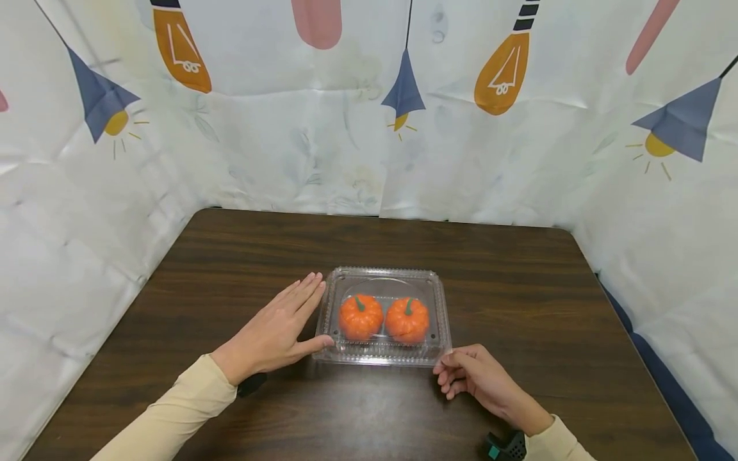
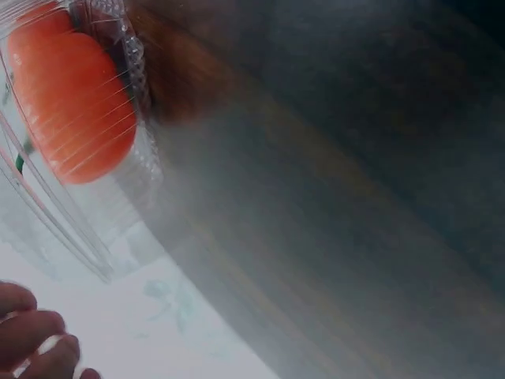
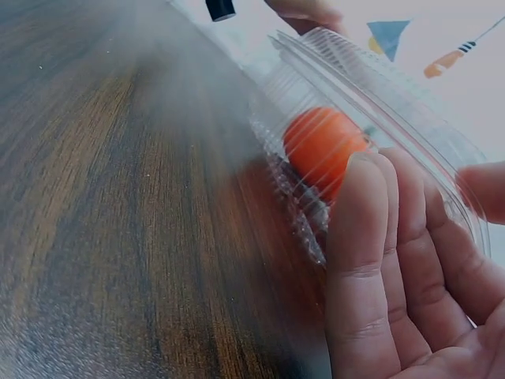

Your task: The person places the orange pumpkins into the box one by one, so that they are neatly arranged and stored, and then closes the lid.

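Note:
A clear plastic clamshell container (image 1: 380,273) lies on the table with its lid over two small orange pumpkins, the left pumpkin (image 1: 360,320) and the right pumpkin (image 1: 407,323), each with a green stem. My left hand (image 1: 282,326) lies along the container's left side, fingers straight and thumb at the front left corner. At the front right corner, my right hand (image 1: 475,378) pinches the rim between thumb and curled fingers. The right wrist view has the thumb (image 3: 485,189) at the lid's edge and the fingers (image 3: 363,237) beside the wall.
The dark wood-grain table (image 1: 369,410) extends around the container on all sides. White curtains (image 1: 346,147) printed with lamps and bulbs hang behind and beside it. Past the table's right edge is dark blue fabric (image 1: 669,378). A black device (image 1: 507,445) sits at my right wrist.

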`<state>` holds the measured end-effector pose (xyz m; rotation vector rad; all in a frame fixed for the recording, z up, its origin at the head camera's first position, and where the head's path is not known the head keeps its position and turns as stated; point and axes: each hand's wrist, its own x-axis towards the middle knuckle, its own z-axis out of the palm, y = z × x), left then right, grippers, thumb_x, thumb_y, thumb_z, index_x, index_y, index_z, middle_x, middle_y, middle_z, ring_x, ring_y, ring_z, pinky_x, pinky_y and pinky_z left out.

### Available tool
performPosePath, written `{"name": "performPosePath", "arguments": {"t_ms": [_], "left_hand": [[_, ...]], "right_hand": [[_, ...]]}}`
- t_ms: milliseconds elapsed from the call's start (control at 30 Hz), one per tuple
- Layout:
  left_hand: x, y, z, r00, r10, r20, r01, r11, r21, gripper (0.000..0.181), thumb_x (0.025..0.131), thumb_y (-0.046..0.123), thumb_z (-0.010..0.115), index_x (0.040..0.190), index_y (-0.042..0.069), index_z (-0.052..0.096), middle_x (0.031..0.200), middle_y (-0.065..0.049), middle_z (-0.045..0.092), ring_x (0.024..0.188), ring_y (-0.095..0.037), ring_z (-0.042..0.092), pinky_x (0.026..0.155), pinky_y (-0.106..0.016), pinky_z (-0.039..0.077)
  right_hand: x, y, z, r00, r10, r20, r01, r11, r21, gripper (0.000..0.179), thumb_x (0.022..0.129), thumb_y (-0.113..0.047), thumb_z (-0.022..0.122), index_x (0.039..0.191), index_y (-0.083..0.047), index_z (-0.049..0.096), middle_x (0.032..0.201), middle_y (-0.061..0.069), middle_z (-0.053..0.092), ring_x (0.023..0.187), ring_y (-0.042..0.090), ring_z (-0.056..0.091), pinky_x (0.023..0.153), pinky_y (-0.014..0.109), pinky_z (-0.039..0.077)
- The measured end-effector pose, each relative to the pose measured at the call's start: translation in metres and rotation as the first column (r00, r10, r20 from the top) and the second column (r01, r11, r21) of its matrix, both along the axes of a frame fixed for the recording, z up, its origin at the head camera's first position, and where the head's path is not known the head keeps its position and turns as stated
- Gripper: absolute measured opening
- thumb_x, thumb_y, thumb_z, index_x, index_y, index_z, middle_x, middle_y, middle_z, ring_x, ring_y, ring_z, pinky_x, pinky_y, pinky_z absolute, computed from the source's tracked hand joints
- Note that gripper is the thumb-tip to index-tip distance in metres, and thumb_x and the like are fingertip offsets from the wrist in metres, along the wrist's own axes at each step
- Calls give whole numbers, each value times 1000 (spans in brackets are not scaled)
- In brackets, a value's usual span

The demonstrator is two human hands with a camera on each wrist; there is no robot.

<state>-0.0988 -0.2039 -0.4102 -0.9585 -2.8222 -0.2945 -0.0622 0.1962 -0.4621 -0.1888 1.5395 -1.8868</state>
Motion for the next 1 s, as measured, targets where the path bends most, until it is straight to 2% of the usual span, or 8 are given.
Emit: {"name": "performPosePath", "arguments": {"t_ms": [133,267,367,500,600,733,867,1000], "left_hand": [[5,-7,-5,987,107,122,-119,988,100,78,102,55,58,157,1,41,159,-19,49,147,-39,48,117,-59,44],[13,-12,-13,943,129,308,-208,948,240,47,108,43,53,137,6,58,127,-7,70,117,-25,69,98,-47,59],[17,-14,-20,901,89,425,-240,917,317,28,108,37,54,120,13,64,105,5,69,95,-7,66,82,-30,59],[23,-15,-28,855,6,519,-236,896,377,17,105,36,60,106,20,65,89,10,64,79,-1,58,70,-20,52],[25,-15,-33,839,-59,540,-203,888,412,15,104,37,62,102,23,66,85,10,63,74,-1,57,67,-21,51],[26,-13,-36,824,-81,560,-203,881,427,16,104,36,62,98,23,69,84,9,66,73,0,59,66,-21,52],[27,-11,-36,752,-133,646,-246,852,462,24,107,30,57,96,14,72,88,-1,72,75,-5,64,67,-24,55],[24,-9,-38,634,-241,735,-287,809,513,32,109,20,50,98,1,73,90,-13,74,74,-9,66,66,-26,58]], "right_hand": [[-1,-1,2,1000,-5,5,4,1000,9,30,105,-12,49,91,-8,76,79,-7,75,68,5,70,66,22,62],[0,-1,2,1000,-1,10,0,1000,15,30,104,-12,49,90,-8,76,79,-7,75,67,5,70,66,22,62],[0,-1,2,1000,-1,5,1,1000,21,31,104,-12,49,89,-9,76,78,-7,75,67,5,70,66,22,62],[0,-1,2,1000,-6,-1,6,1000,28,31,103,-12,49,88,-9,76,77,-7,74,66,5,70,65,22,62],[0,-2,3,1000,-7,5,7,1000,30,31,103,-12,49,88,-8,75,76,-7,74,65,5,70,64,22,62],[0,-2,2,1000,-6,15,6,1000,29,31,103,-12,48,87,-8,75,75,-7,74,65,5,70,64,22,62],[-1,-2,2,1000,-6,18,5,1000,28,32,102,-11,48,86,-8,74,75,-6,74,65,6,70,63,22,62],[-1,-2,3,1000,3,18,-3,1000,16,33,103,-13,47,86,-11,75,75,-7,74,65,5,71,63,22,62]]}}
